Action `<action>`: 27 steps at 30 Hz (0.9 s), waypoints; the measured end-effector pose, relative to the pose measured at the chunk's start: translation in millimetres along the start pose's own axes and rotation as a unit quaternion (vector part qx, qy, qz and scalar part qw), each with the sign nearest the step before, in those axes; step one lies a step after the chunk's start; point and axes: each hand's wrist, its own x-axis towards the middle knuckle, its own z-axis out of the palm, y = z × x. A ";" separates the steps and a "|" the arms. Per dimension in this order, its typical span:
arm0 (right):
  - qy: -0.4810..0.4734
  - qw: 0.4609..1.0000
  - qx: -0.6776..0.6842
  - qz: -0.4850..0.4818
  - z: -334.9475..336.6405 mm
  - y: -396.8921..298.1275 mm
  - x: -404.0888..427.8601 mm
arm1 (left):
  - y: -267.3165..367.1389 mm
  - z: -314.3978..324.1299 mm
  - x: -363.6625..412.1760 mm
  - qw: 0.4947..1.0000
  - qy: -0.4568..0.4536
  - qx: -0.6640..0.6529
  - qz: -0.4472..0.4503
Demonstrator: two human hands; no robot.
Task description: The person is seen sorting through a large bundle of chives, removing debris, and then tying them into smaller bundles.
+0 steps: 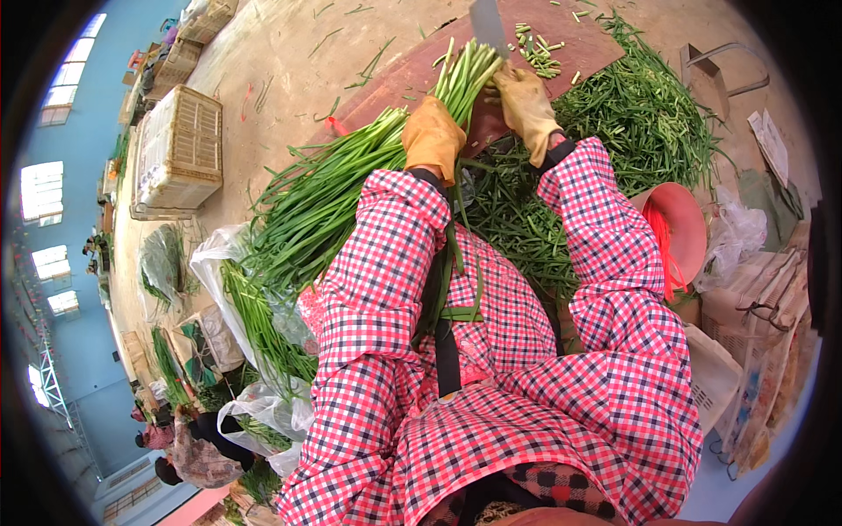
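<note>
My left hand (433, 135), in a tan work glove, grips a thick bunch of long green leafy stalks (470, 72). Their pale ends point up and away from me over a dark red board (388, 85). Right beside those ends is my right hand (525, 102), gloved too, closed on a knife whose broad blade (488, 26) stands beyond my fingers; its handle is hidden in my grip. More whole stalks (329, 191) lie under and left of my left forearm. Short cut stem pieces (541, 56) are scattered on the board right of the blade.
A heap of green trimmings (638, 118) spreads at the board's right and before my lap. At right stand a pink container (677, 223) with red ties and stacked crates (756, 315). Plastic-bagged greens (263, 315) lie left, beyond them a white crate (177, 151). A person (204, 454) is at lower left.
</note>
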 end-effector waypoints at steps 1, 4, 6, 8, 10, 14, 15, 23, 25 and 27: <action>-0.023 0.992 0.090 0.088 4.7 -20.5 -12.5 | -9.4 1.5 -0.7 1.000 0.002 -0.004 -0.012; 0.032 0.995 0.017 0.096 -27.5 -51.4 -33.7 | -9.1 20.1 -1.8 1.000 -0.011 0.025 -0.015; 0.012 0.998 -0.012 0.061 -51.9 -64.0 -47.5 | -8.9 33.0 0.0 0.999 -0.002 0.039 -0.009; -0.042 0.994 -0.089 0.055 -78.2 -86.5 -62.7 | -5.9 37.6 -1.3 0.998 0.007 0.064 0.004; -0.079 0.988 -0.114 0.071 -91.2 -92.3 -79.9 | -8.5 47.1 2.6 0.997 0.011 0.071 -0.002; -0.107 0.974 -0.179 0.089 -92.6 -74.6 -108.1 | -9.3 43.6 3.0 0.998 -0.006 0.058 0.015; -0.114 0.970 -0.198 0.078 -92.8 -66.3 -112.0 | -9.0 41.4 1.6 0.998 -0.007 0.058 0.015; -0.133 0.942 -0.307 -0.021 -92.9 -48.8 -103.2 | -4.8 44.4 -5.2 0.998 0.008 0.046 0.034; -0.139 0.950 -0.280 -0.008 -93.6 -56.5 -101.0 | -4.0 44.3 -5.8 0.998 0.006 0.047 0.028; -0.144 0.957 -0.252 0.007 -95.2 -62.0 -98.4 | -4.1 45.3 -6.3 0.998 0.009 0.049 0.023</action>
